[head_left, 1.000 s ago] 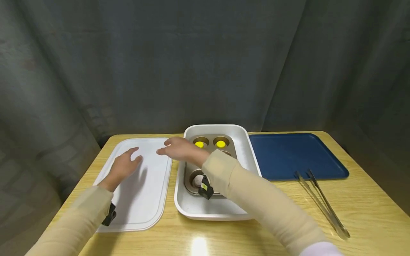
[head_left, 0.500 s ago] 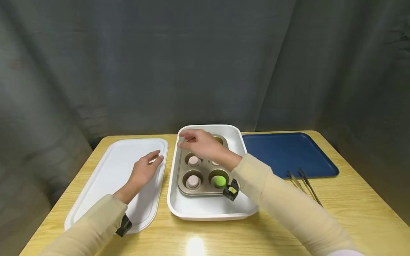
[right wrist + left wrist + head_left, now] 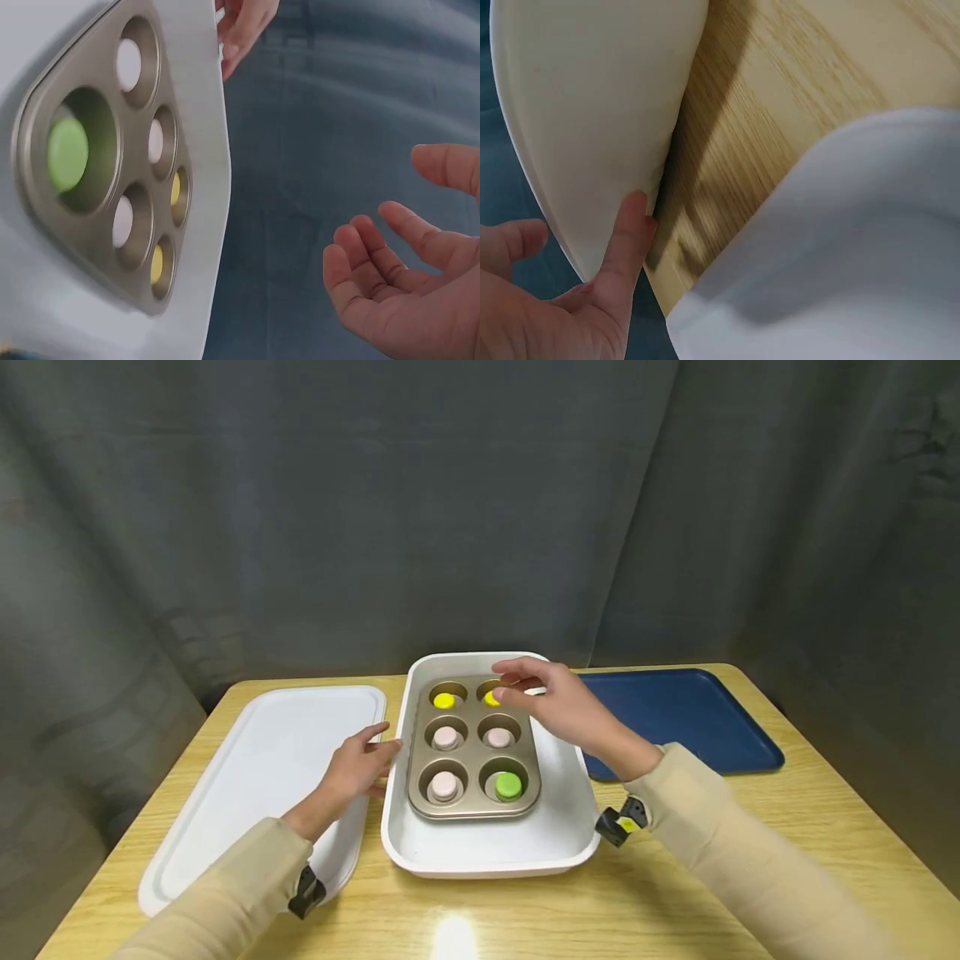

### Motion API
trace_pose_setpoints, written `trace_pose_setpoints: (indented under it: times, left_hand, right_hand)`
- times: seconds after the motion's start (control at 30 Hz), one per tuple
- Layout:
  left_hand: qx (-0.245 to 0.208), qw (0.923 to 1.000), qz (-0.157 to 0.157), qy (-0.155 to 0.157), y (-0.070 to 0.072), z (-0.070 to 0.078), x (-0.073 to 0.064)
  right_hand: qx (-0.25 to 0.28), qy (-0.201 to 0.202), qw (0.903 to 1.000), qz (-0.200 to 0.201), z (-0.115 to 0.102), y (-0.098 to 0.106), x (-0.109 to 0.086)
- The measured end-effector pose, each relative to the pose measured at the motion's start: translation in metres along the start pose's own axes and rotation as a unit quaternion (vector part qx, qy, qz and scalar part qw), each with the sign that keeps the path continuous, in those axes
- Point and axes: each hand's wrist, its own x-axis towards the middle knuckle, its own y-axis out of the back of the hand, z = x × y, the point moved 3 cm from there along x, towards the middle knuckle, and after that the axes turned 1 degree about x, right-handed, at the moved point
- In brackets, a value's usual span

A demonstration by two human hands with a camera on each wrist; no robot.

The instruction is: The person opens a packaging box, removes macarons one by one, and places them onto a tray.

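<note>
My left hand is at the left side of a deep white tub, fingers extended. In the left wrist view its fingertips lie against the tub's outer wall. Over the tub's far right corner hovers my right hand, fingers loosely bent and holding nothing. Inside the tub sits a muffin tin. Its cups hold small round macaron-like pieces: two yellow at the far end, three pale pink, and one green at near right.
A flat white tray lies left of the tub, partly under my left forearm. On the right is a dark blue tray. Wooden table shows in front, and a grey curtain hangs behind.
My right hand has swept right, from above the white tray across the tub to its far right corner. My left hand has moved right to the tub's side. The tongs are now hidden.
</note>
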Motion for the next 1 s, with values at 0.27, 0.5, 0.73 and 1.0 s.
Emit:
trace_pose_setpoints:
  times: [0.27, 0.5, 0.73, 1.0]
  left_hand:
    - [0.012, 0.9998, -0.016, -0.001, -0.004, 0.000, -0.002]
    - [0.015, 0.9994, -0.032, 0.003, -0.008, -0.002, 0.000]
    - [0.030, 0.9992, -0.024, -0.006, -0.010, -0.004, 0.004]
    - [0.032, 0.9989, -0.034, -0.003, -0.010, -0.002, 0.002]
  right_hand:
    - [0.005, -0.032, 0.9988, 0.036, 0.021, 0.035, -0.028]
    - [-0.032, -0.071, 0.9954, 0.056, 0.039, 0.063, -0.057]
    - [-0.076, -0.087, 0.9906, 0.073, 0.061, 0.085, -0.082]
    - [-0.120, -0.123, 0.9816, 0.084, 0.093, 0.105, -0.109]
